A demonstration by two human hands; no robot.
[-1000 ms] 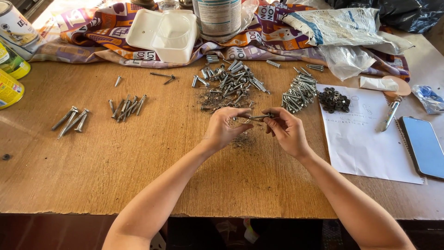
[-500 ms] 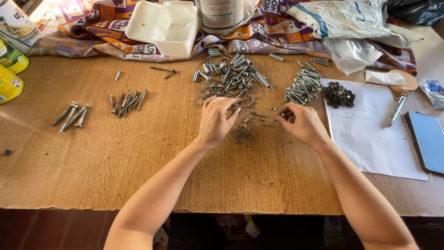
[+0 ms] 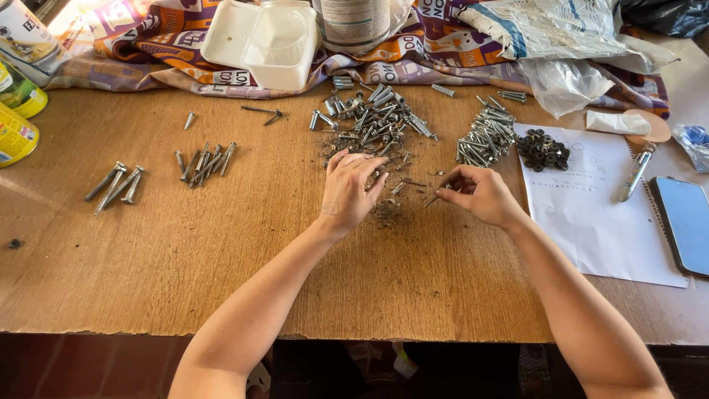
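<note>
Left arm: we reach it forward from the lower left, bare forearm slanting up and to the right, wrist straight.
Left hand (image 3: 347, 188): we hold it palm down, back of the hand up, fingers (image 3: 367, 164) bent and spread a little, tips pointing away from us and pressed downward.
Right arm: we bring it in from the lower right, forearm slanting up and to the left, wrist slightly bent.
Right hand (image 3: 476, 193): we keep it knuckles up, thumb and forefinger pinched together at their tips on its left side, the other fingers curled loosely behind the pinch.
Spacing: our hands sit level, near each other, apart.
</note>
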